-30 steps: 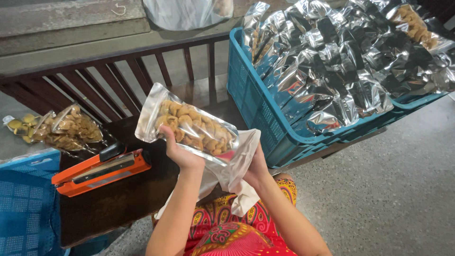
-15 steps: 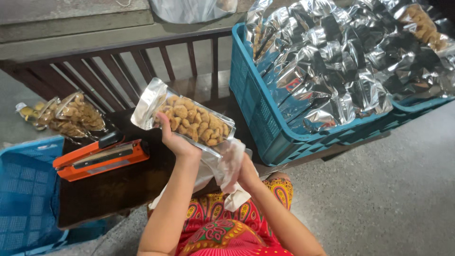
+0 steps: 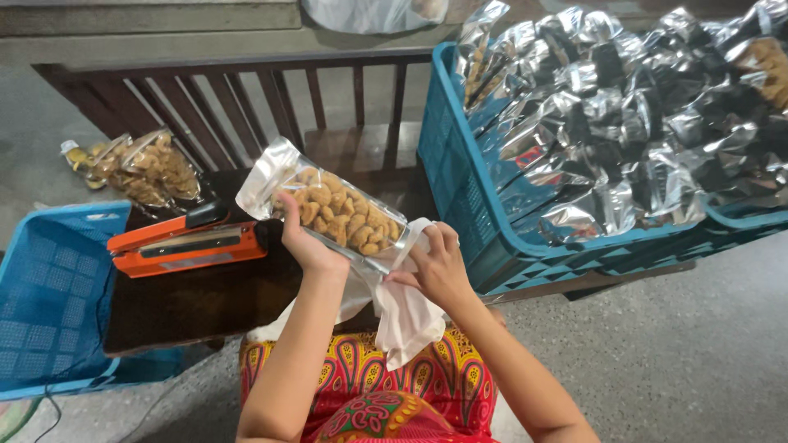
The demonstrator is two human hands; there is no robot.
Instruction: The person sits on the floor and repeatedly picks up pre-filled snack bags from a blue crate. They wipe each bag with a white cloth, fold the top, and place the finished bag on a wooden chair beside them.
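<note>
My left hand (image 3: 304, 240) holds a clear-fronted silver pouch of golden snack pieces (image 3: 336, 209) by its lower edge, tilted up to the left. My right hand (image 3: 437, 267) grips a white cloth (image 3: 406, 316) pressed against the pouch's right end. The cloth hangs down over my patterned red and yellow lap. Both hands are in front of a dark wooden bench.
An orange heat sealer (image 3: 185, 244) lies on the bench (image 3: 197, 299) left of my hands. Filled snack pouches (image 3: 148, 170) sit behind it. A blue crate (image 3: 480, 197) heaped with silver pouches stands to the right, another blue crate (image 3: 49, 303) at the left.
The pouch and both hands have shifted slightly right and lower in view. My right hand has moved the cloth up to the pouch's right end.
</note>
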